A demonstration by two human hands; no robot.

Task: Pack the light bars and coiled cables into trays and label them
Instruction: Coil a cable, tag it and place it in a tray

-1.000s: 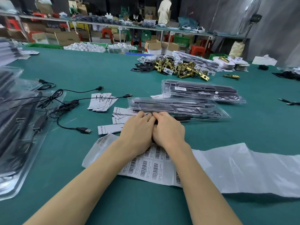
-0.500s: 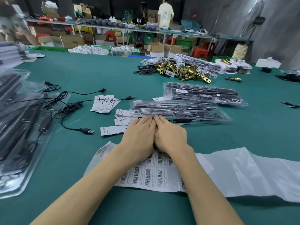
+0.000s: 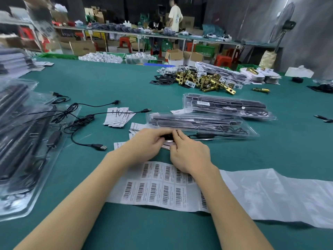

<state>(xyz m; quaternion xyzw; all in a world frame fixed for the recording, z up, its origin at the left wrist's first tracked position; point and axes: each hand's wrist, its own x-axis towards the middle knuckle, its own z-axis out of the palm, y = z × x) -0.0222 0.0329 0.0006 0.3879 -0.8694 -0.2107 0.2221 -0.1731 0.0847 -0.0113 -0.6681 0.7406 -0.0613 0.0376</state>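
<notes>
Both the left hand (image 3: 147,141) and right hand (image 3: 187,152) pinch a small dark piece (image 3: 168,137) with curled fingers, at six o'clock of the clear, black-filled tray (image 3: 198,123).

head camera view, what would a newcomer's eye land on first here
First the two hands, left hand and right hand, meeting mid-table over a small dark part. Under the wrists lies a sheet of barcode labels. Further back, a pile of brass lock parts gleams on the green table.

Green table (image 3: 111,83); white label sheet (image 3: 162,193) w/ black barcodes; brass latches (image 3: 207,81).
</notes>
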